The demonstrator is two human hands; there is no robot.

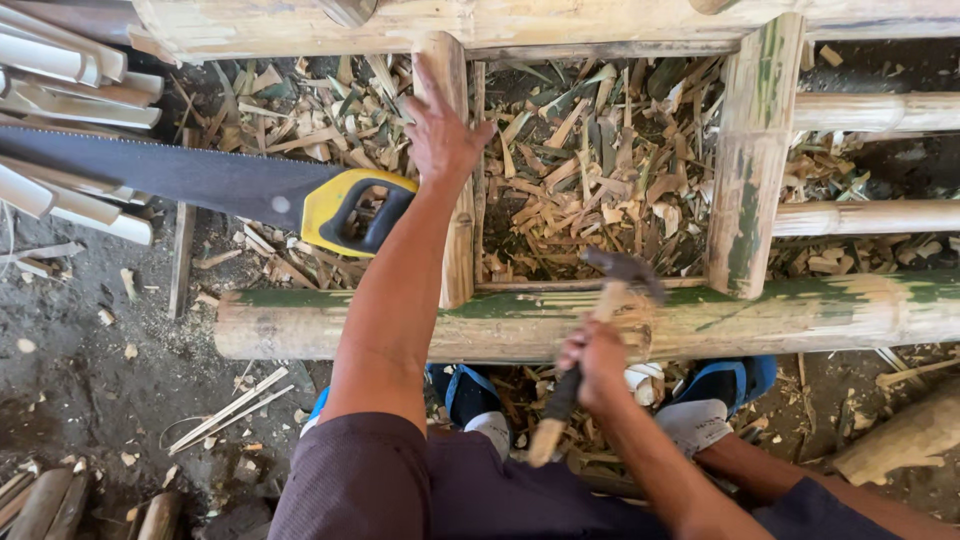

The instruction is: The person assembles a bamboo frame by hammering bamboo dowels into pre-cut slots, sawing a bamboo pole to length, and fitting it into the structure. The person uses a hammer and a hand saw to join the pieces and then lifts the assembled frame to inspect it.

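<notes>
Bamboo frame (560,322), seen from above: a thick green-streaked horizontal pole runs across the middle of the view, with a second pale pole (480,22) parallel to it at the far edge. Two upright members join them: a pale slender one (456,215) left of centre and a broader green-mottled one (752,160) to the right. Further round poles (870,112) extend rightward from the broader upright.

Beyond the thick pole, between the two uprights, the ground is covered with bamboo chips and shavings (590,170).

A handsaw (200,185) lies to the left of the slender upright, its dark blade pointing left and its yellow-and-black handle nearest the upright. Split pale bamboo strips (70,95) are stacked at the far left, partly beneath the blade.

Left hand (440,135): rests flat against the slender upright, fingers extended and slightly spread, thumb on the upright's right side; it grasps nothing.

Right hand (595,362): on the near side of the thick pole, fingers wrapped tightly around the wooden handle of a hammer (600,330). The dark metal head sits just above the thick pole, close to the base of the gap between the uprights; head and handle are motion-blurred, so contact with the pole cannot be determined.

Below the thick pole, two feet in blue sandals (725,385) and white socks rest on the dirt floor.
</notes>
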